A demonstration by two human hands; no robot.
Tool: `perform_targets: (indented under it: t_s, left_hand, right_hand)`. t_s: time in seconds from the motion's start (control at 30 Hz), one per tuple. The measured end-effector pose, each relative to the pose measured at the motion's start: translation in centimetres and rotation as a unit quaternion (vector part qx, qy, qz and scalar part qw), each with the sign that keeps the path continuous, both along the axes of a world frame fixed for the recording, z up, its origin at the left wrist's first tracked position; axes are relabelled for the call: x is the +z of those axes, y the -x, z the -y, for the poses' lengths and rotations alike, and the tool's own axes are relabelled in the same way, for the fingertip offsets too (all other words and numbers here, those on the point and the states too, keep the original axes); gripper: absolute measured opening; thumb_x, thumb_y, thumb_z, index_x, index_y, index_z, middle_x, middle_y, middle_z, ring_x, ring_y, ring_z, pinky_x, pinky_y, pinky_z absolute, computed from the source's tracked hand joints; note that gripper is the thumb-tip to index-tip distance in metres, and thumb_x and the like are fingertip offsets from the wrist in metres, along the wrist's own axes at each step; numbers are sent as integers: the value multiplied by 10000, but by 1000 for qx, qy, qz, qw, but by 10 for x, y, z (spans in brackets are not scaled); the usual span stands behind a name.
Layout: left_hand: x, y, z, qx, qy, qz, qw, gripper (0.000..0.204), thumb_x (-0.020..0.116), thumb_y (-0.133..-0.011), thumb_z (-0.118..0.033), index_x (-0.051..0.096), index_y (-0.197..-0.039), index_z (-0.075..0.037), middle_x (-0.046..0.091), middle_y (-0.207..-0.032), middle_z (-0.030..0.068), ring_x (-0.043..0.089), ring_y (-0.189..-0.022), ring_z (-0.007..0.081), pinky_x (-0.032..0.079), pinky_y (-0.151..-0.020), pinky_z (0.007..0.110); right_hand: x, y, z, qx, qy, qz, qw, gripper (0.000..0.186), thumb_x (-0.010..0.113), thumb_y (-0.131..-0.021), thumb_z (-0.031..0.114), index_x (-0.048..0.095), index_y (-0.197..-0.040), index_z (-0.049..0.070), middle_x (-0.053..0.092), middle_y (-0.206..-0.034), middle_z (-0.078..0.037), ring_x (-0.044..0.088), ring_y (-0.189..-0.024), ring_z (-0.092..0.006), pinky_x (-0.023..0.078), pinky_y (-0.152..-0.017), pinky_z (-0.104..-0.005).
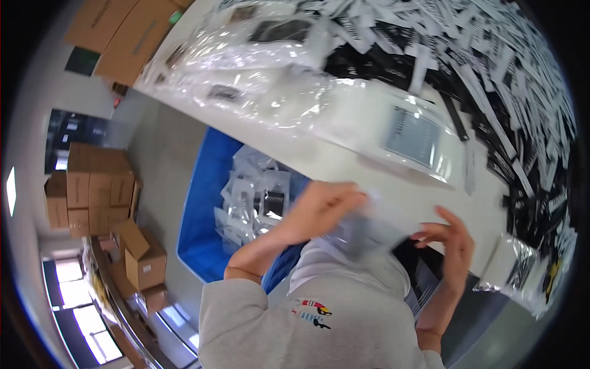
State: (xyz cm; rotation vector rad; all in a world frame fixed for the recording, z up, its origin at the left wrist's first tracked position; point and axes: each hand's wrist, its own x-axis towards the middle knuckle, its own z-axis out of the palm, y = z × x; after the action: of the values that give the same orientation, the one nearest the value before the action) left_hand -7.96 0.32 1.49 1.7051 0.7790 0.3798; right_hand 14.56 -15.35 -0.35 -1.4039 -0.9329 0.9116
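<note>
My left hand (326,208) is closed in a pinch on the upper edge of a clear plastic bag (362,234), held in front of my body at the table's near edge. The bag is smeared by motion, and its contents are too blurred to make out. To its right, my right hand (452,243) is apart from the bag, its fingers bent and spread with nothing visible between them. Beyond both hands, a stack of clear bags with a grey printed panel (413,136) lies on the white table (393,184).
A blue bin (200,209) at my left holds several filled clear bags (258,200). Loose black and white strips (485,104) are heaped over the table's far right. More clear bags (246,80) lie at the far left. Cardboard boxes (98,187) stand beyond the bin.
</note>
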Motion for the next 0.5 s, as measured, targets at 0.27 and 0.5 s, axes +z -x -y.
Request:
perform_targets:
  t_s: [0.27,0.5]
  left_hand:
    - [-35,214,-79,180,-97,-309,929,538,642,-856,-276,489,-1243,65,621,-1117,182,554,-1108,250,433,-924,309]
    - [6,155,-76,87,-343,-265,897,245,714,-734,-176,670,-939,-50,659,-962,115,611,-897,278,477,-763,354]
  right_hand:
    - [17,-20,28,44,90,10,995,183,556,-858,36,622,-1002,-54,667,-789,-126,629,-676,-178,474,-583,-250]
    - [113,-15,19,237,-150,170,945,139,582,-796,121,637,-808,-6,639,-671,-99,600,-569,-194,430,-492,-250]
